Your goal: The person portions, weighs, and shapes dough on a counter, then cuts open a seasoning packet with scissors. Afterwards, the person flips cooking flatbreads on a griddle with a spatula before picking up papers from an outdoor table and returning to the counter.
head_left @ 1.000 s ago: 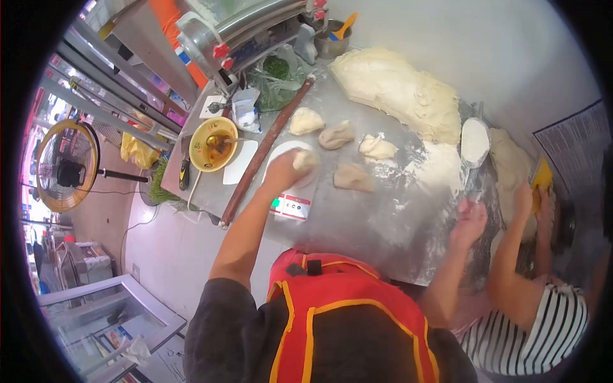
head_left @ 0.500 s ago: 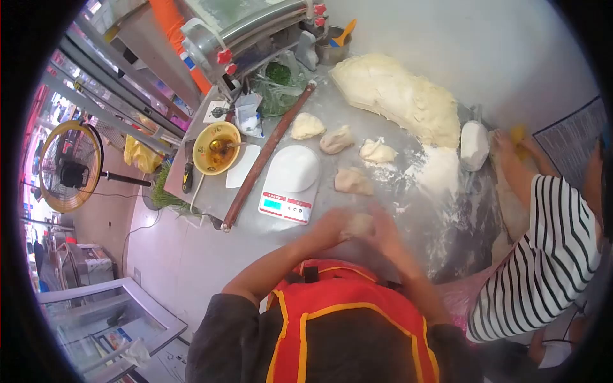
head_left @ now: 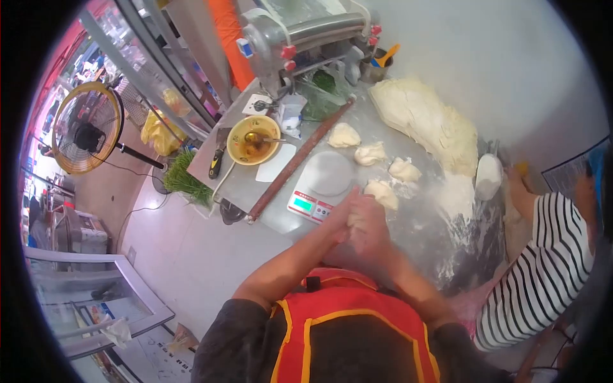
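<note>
Close together in front of the red apron, my left hand (head_left: 342,218) and my right hand (head_left: 371,231) are closed round a small piece of dough (head_left: 356,220). The white kitchen scale (head_left: 327,173) stands just beyond my left hand with its round plate bare. Several dough pieces lie past my hands, among them one (head_left: 345,135) behind the scale and one (head_left: 382,193) partly behind my right hand. A large slab of dough (head_left: 428,121) rests against the wall, beside white flour (head_left: 454,191).
Left of the scale are a long rolling pin (head_left: 300,159) and a yellow bowl (head_left: 253,140) of brown liquid. A metal roller machine (head_left: 319,32) stands at the back. A co-worker's striped sleeve (head_left: 536,274) is at the right, near a flour scoop (head_left: 489,177).
My left hand took a dough piece off the scale and brought it to my right hand; both now close round it. The view has turned, shifting the table contents rightward. The co-worker's arms moved back.
</note>
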Demonstrator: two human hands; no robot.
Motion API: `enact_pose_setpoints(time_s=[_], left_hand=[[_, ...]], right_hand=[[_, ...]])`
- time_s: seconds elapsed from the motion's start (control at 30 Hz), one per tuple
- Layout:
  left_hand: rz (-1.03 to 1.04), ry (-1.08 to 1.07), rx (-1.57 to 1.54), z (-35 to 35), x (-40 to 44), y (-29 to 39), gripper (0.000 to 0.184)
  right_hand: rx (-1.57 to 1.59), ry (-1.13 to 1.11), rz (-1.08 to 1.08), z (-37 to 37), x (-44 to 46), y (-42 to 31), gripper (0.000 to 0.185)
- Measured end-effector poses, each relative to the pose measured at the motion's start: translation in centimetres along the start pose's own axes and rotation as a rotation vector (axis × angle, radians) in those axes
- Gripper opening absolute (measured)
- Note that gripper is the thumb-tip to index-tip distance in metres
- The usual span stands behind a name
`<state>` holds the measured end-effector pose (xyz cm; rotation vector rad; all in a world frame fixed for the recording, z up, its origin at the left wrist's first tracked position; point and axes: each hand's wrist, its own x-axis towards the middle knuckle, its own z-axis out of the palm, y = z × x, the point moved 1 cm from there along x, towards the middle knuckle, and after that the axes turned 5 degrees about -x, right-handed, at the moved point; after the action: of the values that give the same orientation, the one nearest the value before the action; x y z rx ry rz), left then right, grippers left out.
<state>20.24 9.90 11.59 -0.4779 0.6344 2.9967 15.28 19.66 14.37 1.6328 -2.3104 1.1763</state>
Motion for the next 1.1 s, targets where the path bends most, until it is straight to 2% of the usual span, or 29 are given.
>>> enact_pose_setpoints(time_s=[0.07,0.13,0.2,0.23,0.27,0.3,0.37,0.43,0.5,0.53,0.6,0.67,0.7,0.73,0.77,0.83,0.93,1.0,1.07,1.1], left_hand=[[0.006,-0.065,-0.059,-2.2,0.7,-0.2,0.031],[0.031,-0.228,-0.150,-7.4,4.3,-3.2,0.031],[0.128,-0.400,-0.244,-12.3,8.1,-7.0,0.031],[0.504,-0.383,0.208,-11.6,6.4,-5.7,0.035],[0.464,-0.314,0.196,-10.4,5.6,-4.2,0.040],[0.423,-0.247,0.180,-9.2,4.8,-2.8,0.045],[0.058,-0.138,-0.330,-6.4,2.5,0.3,0.054],[0.135,-0.030,-0.349,-3.4,-2.4,2.5,0.057],[0.188,0.077,-0.362,-1.0,-7.2,4.1,0.060],[0.218,0.130,-0.369,-0.7,-8.4,4.2,0.062],[0.244,0.099,-0.416,-4.6,-7.0,2.3,0.063],[0.327,0.099,-0.497,-5.3,-7.4,1.1,0.062],[0.394,0.118,-0.550,-4.6,-9.0,0.6,0.061],[0.625,0.183,-0.330,-4.6,-11.0,0.1,0.057],[0.844,0.295,-0.116,-4.6,-13.0,-0.4,0.053],[1.490,0.595,0.947,-5.3,-18.5,-2.1,0.040],[1.044,0.722,-0.052,-4.1,-22.9,-1.5,0.026],[1.238,0.939,0.472,-6.4,-23.3,-4.0,0.026],[1.266,1.034,0.721,-6.7,-25.1,-5.6,0.028],[1.223,1.027,0.694,-5.8,-26.6,-6.2,0.029]], right_hand=[[-0.076,0.088,-0.069,1.0,1.1,-1.4,0.046],[-0.158,0.217,-0.167,3.4,0.6,0.0,0.044],[-0.067,0.169,0.014,6.2,-0.6,3.3,0.043],[-0.112,0.178,-0.043,5.8,0.2,2.8,0.042],[-0.053,0.226,-0.023,5.2,1.4,1.2,0.038],[0.050,0.214,0.158,6.5,0.1,3.0,0.036],[0.178,0.307,0.202,6.1,1.3,1.5,0.034],[-0.120,0.342,0.134,5.5,2.0,2.0,0.033],[0.148,0.415,0.295,4.4,2.9,0.4,0.033],[0.573,0.434,0.477,3.7,3.8,-0.9,0.034],[0.981,0.327,0.532,4.1,4.3,-3.4,0.033],[0.939,0.148,0.275,5.3,3.2,-6.2,0.033],[0.796,0.058,0.096,6.7,2.5,-7.4,0.034],[0.648,-0.022,-0.082,7.7,1.8,-8.9,0.036],[0.544,-0.035,-0.117,8.0,1.2,-10.3,0.038],[0.332,-0.053,-0.182,8.2,-0.1,-13.2,0.041],[1.086,-0.263,0.313,9.5,-3.8,-15.3,0.047],[1.179,-0.320,0.416,11.4,-6.0,-18.0,0.041],[1.236,-0.382,0.512,12.8,-6.9,-19.7,0.036],[1.247,-0.415,0.554,12.8,-6.7,-20.7,0.034]])
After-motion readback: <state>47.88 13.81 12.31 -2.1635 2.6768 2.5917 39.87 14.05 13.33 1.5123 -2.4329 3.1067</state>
